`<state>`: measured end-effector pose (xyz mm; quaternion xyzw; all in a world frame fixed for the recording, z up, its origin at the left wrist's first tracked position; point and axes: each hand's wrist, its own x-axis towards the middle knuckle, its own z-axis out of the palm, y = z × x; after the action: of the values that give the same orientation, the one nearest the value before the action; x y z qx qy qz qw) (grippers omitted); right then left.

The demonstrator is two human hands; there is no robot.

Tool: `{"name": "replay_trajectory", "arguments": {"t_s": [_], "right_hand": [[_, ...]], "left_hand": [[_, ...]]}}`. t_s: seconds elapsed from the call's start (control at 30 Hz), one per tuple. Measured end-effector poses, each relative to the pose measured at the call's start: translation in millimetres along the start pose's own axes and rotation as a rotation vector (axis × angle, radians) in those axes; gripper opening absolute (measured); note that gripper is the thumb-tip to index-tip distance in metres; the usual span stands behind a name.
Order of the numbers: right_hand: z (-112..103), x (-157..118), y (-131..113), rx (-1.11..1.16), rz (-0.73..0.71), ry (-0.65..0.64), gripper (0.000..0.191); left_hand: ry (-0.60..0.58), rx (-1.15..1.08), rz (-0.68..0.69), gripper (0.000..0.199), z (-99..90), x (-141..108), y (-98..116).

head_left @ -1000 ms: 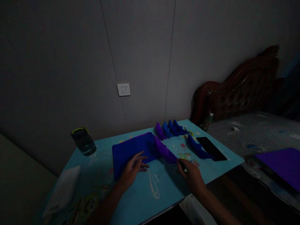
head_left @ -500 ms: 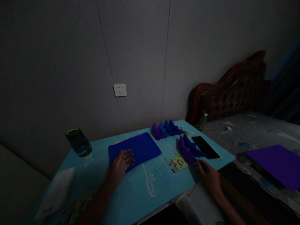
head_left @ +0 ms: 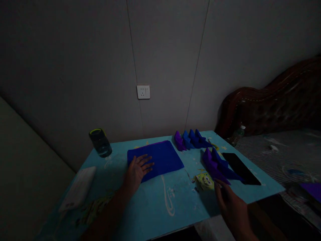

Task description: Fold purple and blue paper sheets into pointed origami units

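My left hand (head_left: pixel 137 172) lies palm up, fingers spread, over the near left part of a stack of blue paper sheets (head_left: pixel 160 159) with a purple edge behind. My right hand (head_left: pixel 232 202) is at the near edge of a purple folded paper boat (head_left: pixel 213 165). Its fingertips are close to the boat, with thumb and forefinger slightly apart; dim light hides whether they touch it. A dark blue paper boat (head_left: pixel 224 167) stands right beside the purple one. Farther back is a row with another purple boat (head_left: pixel 180 141) and several blue boats (head_left: pixel 192 139).
A dark tumbler (head_left: pixel 100 144) and a white flat object (head_left: pixel 78 189) are on the left of the blue table (head_left: pixel 150 207). A black phone-like slab (head_left: pixel 242 169) lies at the right, and yellow-handled scissors (head_left: pixel 214 145) behind. Beyond stand a bottle (head_left: pixel 239 134) and bed.
The view has swung right-to-left, so things appear farther right. My right hand has shifted left from the purple boat's near tip. My left hand's fingers have spread wider.
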<state>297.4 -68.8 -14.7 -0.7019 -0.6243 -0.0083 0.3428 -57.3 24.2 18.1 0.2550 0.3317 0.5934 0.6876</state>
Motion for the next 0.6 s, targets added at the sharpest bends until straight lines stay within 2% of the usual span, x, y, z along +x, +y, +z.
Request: {"name": "replay_trajectory", "arguments": {"t_s": [0.1,0.2,0.3,0.37,0.47,0.53,0.6], "right_hand": [[20.1,17.4,-38.5,0.034,-0.276,-0.166,0.035],[46.1,57.7,-82.3,-0.012,-0.495,-0.286,0.030],[73.3,101.9,-112.3,-0.110,-0.635,-0.328,0.027],[89.4,121.8,-118.0,-0.187,-0.657,-0.309,0.028],[106.7,131.3,-106.9,-0.254,-0.614,-0.246,0.029],[112.7,128.6,-93.4,-0.240,-0.597,-0.233,0.029],[114.9,124.0,-81.2,-0.204,-0.578,-0.253,0.031]], "left_hand": [[0.007,-0.028,-0.015,0.046,-2.6,3.5,2.5],[0.024,0.015,0.013,0.046,-7.8,9.0,5.5],[0.056,-0.018,0.027,0.053,-15.7,11.2,13.3],[0.073,-0.140,0.034,0.056,-21.3,9.7,20.6],[0.061,-0.248,0.101,0.054,-27.7,8.1,31.9],[0.059,-0.086,0.160,0.057,-30.9,11.2,39.2],[0.117,0.355,0.251,0.060,-34.9,18.2,46.3]]}}
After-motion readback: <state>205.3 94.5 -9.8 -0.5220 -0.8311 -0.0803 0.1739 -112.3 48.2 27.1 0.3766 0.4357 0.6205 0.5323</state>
